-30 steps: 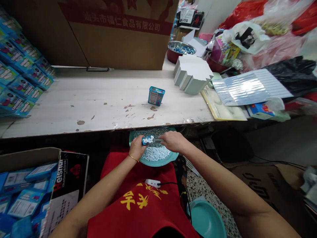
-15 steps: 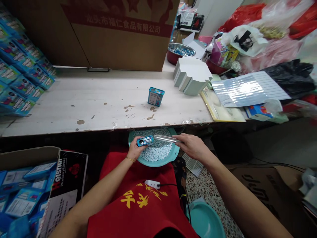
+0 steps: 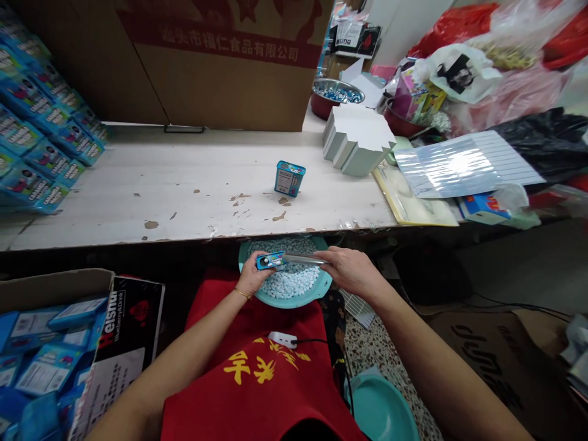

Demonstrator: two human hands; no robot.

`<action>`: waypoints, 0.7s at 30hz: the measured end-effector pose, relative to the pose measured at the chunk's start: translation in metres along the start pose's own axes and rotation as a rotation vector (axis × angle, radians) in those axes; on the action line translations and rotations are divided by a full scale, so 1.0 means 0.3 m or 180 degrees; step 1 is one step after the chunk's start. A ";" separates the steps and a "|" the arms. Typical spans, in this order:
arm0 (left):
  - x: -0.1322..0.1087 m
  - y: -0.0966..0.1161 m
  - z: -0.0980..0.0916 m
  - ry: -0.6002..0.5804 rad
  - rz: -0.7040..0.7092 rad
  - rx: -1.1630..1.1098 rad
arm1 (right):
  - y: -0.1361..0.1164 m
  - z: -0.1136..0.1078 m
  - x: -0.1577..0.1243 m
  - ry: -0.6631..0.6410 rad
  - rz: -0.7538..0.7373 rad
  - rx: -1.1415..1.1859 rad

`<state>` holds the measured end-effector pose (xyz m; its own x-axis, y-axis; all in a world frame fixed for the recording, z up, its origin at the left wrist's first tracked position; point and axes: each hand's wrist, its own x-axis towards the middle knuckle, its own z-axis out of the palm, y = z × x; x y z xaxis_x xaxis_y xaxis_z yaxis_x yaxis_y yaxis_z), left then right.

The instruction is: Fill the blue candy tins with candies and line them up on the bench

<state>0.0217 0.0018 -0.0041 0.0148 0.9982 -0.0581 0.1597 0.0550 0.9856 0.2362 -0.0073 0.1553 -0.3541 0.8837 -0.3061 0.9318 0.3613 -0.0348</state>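
A teal basin full of small pale candies rests on my lap, just under the table's front edge. Over it, my left hand grips a small blue tin on its side. My right hand holds a flat silvery strip whose left end meets the tin. Another blue tin stands upright on the worn white table.
A big cardboard carton stands at the table's back. Stacked blue boxes fill the left, white folded cartons and bags the right. A cardboard box of blue packs sits at lower left, a second teal basin on the floor.
The tin lay open-side up with candies showing; now it is turned on its side. My right hand drew the silvery strip away to the right, then brought it back against the tin.
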 end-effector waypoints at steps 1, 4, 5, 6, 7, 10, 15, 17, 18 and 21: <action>0.000 -0.001 0.001 0.0018 -0.0009 0.0027 | -0.004 0.004 0.002 -0.0043 -0.0005 0.0004; -0.007 0.009 0.004 0.0039 -0.0041 0.0158 | -0.032 0.018 0.013 -0.0036 -0.0104 0.0104; -0.014 0.021 0.000 0.0022 -0.0043 0.0219 | -0.039 0.018 0.014 0.0016 -0.0128 0.0156; -0.021 0.038 -0.007 0.0010 -0.0037 0.0290 | -0.041 0.014 0.012 0.0090 -0.0135 0.0220; -0.028 0.063 -0.018 0.0002 -0.0016 0.0366 | -0.035 0.007 0.004 0.0196 -0.0116 0.0306; -0.028 0.174 -0.070 -0.0059 0.0165 0.0598 | 0.030 -0.017 -0.041 0.0688 -0.0033 0.0812; 0.165 0.363 -0.097 0.0095 0.1063 0.1029 | 0.168 0.030 -0.106 0.1306 0.0058 0.1776; 0.311 0.397 -0.066 0.0185 0.1261 0.1126 | 0.190 0.074 -0.108 0.1351 0.0151 0.1937; 0.386 0.403 -0.045 0.0128 0.1278 0.1138 | 0.193 0.095 -0.107 0.1358 0.0189 0.2004; 0.553 0.397 0.016 0.0045 0.1165 0.1179 | 0.182 0.149 -0.103 0.1347 0.0255 0.2187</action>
<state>0.0479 0.1739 0.1030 0.1222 0.9509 0.2845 0.4851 -0.3073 0.8187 0.3016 -0.0281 0.1204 -0.1562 0.9865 0.0485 0.7477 0.1502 -0.6468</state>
